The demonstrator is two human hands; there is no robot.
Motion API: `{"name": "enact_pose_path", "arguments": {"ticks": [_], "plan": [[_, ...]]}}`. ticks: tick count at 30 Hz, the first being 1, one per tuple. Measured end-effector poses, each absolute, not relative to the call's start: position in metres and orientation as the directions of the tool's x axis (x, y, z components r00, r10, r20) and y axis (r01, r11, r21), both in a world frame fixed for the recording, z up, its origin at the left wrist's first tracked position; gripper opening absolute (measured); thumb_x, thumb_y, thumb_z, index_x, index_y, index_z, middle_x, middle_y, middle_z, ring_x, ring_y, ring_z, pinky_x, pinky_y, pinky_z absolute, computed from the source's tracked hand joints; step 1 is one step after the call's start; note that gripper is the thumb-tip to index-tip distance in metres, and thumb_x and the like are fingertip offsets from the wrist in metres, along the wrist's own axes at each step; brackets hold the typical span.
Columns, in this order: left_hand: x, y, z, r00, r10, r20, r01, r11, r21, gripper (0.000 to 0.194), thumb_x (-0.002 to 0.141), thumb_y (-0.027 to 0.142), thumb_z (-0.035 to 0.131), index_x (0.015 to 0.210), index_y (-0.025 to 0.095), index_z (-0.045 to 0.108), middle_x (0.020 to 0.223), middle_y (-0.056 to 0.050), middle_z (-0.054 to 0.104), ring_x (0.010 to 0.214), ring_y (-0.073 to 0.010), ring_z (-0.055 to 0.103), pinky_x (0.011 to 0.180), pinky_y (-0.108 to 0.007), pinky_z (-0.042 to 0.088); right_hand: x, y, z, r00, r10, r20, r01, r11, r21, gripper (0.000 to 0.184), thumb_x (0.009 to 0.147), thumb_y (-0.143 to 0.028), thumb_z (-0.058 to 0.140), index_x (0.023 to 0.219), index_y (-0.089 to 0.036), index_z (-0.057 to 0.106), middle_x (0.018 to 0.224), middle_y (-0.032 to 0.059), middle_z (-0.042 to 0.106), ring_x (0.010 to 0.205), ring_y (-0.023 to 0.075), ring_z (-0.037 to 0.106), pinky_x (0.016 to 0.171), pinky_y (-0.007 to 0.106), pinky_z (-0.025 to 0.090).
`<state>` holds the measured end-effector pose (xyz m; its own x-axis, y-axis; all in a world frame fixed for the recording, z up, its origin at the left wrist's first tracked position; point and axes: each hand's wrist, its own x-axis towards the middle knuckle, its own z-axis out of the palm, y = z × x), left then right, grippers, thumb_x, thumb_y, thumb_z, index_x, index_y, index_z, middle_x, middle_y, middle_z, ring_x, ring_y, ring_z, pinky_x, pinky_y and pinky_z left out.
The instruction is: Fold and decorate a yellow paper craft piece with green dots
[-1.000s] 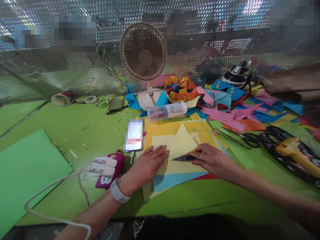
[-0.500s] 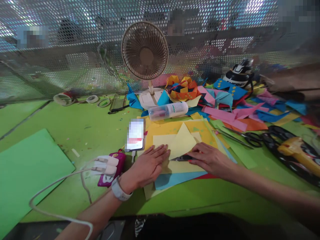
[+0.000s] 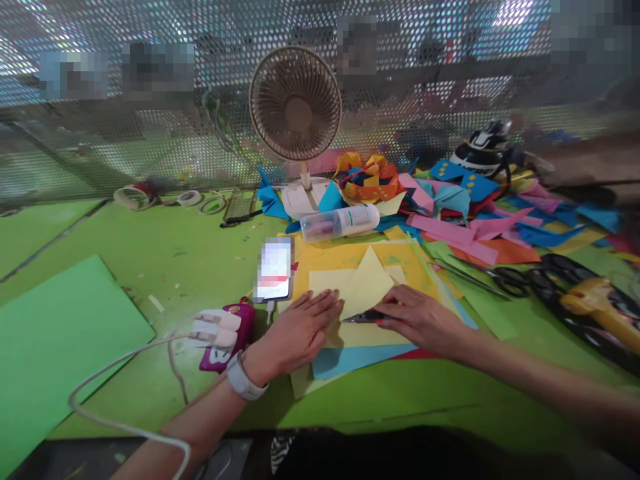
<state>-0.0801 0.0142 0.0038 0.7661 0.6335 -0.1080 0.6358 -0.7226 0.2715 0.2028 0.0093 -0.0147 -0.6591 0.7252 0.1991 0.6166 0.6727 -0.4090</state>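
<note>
My left hand lies flat with outstretched fingers on a pale yellow sheet of paper. A grey watch is on that wrist. My right hand grips a craft knife with a dark handle, its pointed metal tip aimed left towards my left fingers. The tip lies over the pale yellow paper, just below a pointed pale yellow paper piece. Orange-yellow paper and light blue paper lie underneath, with a red edge showing. My right fingers cover most of the handle.
A phone and a purple power bank with a white cable lie left of the papers. Behind are a clear bottle, a fan and coloured paper scraps. Scissors and a tape dispenser sit right.
The view has shifted slightly, so the surroundings sit a little further right. Both hands and the craft knife have hardly moved over the paper.
</note>
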Motion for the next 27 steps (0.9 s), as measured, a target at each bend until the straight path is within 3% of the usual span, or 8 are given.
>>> {"name": "enact_pose_path", "arguments": {"ticks": [11, 17, 21, 24, 27], "plan": [[-0.08, 0.015, 0.002, 0.765, 0.638, -0.093, 0.637, -0.725, 0.262, 0.054, 0.088, 0.016, 0.037, 0.141, 0.025, 0.031, 0.15, -0.001, 0.026, 0.138, -0.0179, 0.021, 0.113, -0.041, 0.018, 0.202, 0.006, -0.014, -0.69, 0.696, 0.201, 0.579, 0.696, -0.424, 0.03, 0.089, -0.032, 0.054, 0.117, -0.026, 0.061, 0.093, 0.0064, 0.059, 0.086, 0.0188, 0.056, 0.076, 0.033, 0.05], [-0.079, 0.015, -0.003, 0.749, 0.662, 0.02, 0.636, -0.728, 0.256, 0.044, 0.094, 0.042, 0.041, 0.134, 0.024, 0.042, 0.145, -0.006, 0.038, 0.133, -0.0208, 0.034, 0.111, -0.042, 0.024, 0.232, -0.008, -0.001, -0.72, 0.678, 0.147, 0.571, 0.7, -0.43, 0.031, 0.091, -0.03, 0.051, 0.12, -0.026, 0.06, 0.097, 0.0079, 0.06, 0.088, 0.0186, 0.057, 0.075, 0.031, 0.049], [-0.075, 0.017, -0.005, 0.666, 0.738, 0.109, 0.684, -0.663, 0.303, 0.047, 0.09, 0.048, 0.047, 0.129, 0.022, 0.048, 0.133, -0.008, 0.052, 0.12, -0.0244, 0.048, 0.102, -0.043, 0.037, 0.288, -0.018, -0.004, -0.547, 0.804, 0.233, 0.689, 0.591, -0.42, 0.031, 0.091, -0.032, 0.05, 0.12, -0.027, 0.06, 0.1, 0.008, 0.061, 0.092, 0.0206, 0.06, 0.076, 0.032, 0.051], [-0.072, 0.018, -0.008, 0.579, 0.799, 0.161, 0.728, -0.596, 0.338, 0.051, 0.087, 0.05, 0.051, 0.128, 0.02, 0.048, 0.122, -0.01, 0.055, 0.11, -0.0265, 0.051, 0.093, -0.043, 0.044, 0.333, -0.024, -0.014, -0.356, 0.884, 0.302, 0.829, 0.448, -0.335, 0.028, 0.089, -0.04, 0.051, 0.112, -0.031, 0.064, 0.101, 0.0074, 0.062, 0.092, 0.0251, 0.061, 0.075, 0.038, 0.052], [-0.07, 0.019, -0.012, 0.512, 0.838, 0.188, 0.758, -0.544, 0.36, 0.048, 0.083, 0.051, 0.056, 0.12, 0.021, 0.053, 0.112, -0.009, 0.057, 0.102, -0.027, 0.052, 0.087, -0.044, 0.045, 0.363, -0.024, -0.021, -0.275, 0.911, 0.307, 0.897, 0.358, -0.259, 0.028, 0.088, -0.042, 0.05, 0.11, -0.031, 0.065, 0.1, 0.0105, 0.063, 0.09, 0.027, 0.062, 0.074, 0.039, 0.051]]}}
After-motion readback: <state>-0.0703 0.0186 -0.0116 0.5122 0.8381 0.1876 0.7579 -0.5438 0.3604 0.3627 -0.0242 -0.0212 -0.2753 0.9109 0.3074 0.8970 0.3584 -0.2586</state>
